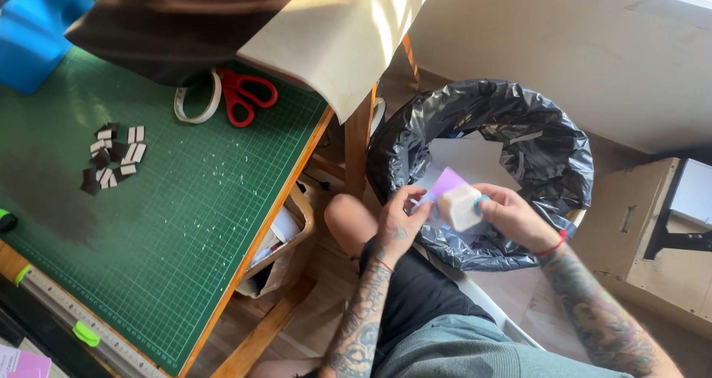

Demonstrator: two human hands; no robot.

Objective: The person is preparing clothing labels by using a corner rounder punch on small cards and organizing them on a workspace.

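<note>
One white block-shaped tool [460,207] sits gripped in the right hand [512,219], fingers closed around it, with a purple paper sheet [445,181] pinched by the left hand [397,219] just beside it, both held directly over the black-lined waste bin [534,133]. Paper scraps lie inside the bin below the hands, suggesting work partly done; well to the left of the left hand, small cut pieces [113,157], red scissors [245,96] and a tape roll [199,100] rest on the green cutting mat [170,222].

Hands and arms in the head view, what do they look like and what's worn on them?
Both forearms are bare, without sleeves, and covered in dense dark tattoos. The left hand has tattoos on its back and a thin red band at the wrist. The right hand has a red cord bracelet at the wrist.
</note>
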